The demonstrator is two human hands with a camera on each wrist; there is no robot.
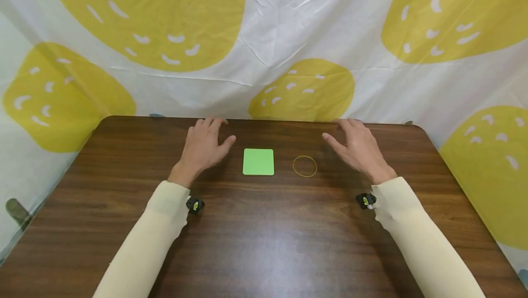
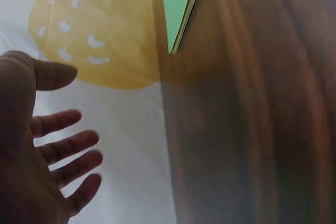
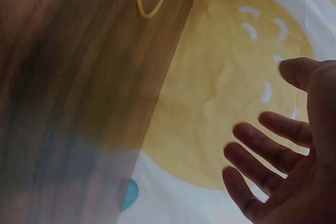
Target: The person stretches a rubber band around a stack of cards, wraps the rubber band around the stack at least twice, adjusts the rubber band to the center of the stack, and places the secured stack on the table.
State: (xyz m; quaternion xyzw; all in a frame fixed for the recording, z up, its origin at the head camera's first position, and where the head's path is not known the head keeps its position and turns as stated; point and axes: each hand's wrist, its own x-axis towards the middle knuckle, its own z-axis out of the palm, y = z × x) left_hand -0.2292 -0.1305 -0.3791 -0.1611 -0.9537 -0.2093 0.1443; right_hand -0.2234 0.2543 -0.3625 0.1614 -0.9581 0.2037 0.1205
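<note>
- Holding nothing, my left hand [image 1: 202, 147] has its fingers spread and a little bent, with the thumb stuck out toward a green square [image 1: 258, 162].
- My right hand [image 1: 358, 147] holds nothing too, and its fingers are apart and softly bent, with the thumb pointing inward.
- The green square lies flat on the brown table [image 1: 264, 238], near my left thumb but not touching it. From the side it looks like a stack of thin layers.
- A thin yellow ring [image 3: 147, 16] lies on the table between the green square and my right hand, apart from both.
- Behind the table hangs a white cloth [image 1: 272, 36] with big yellow shapes.
- I wear cream sleeves [image 1: 140, 243].
</note>
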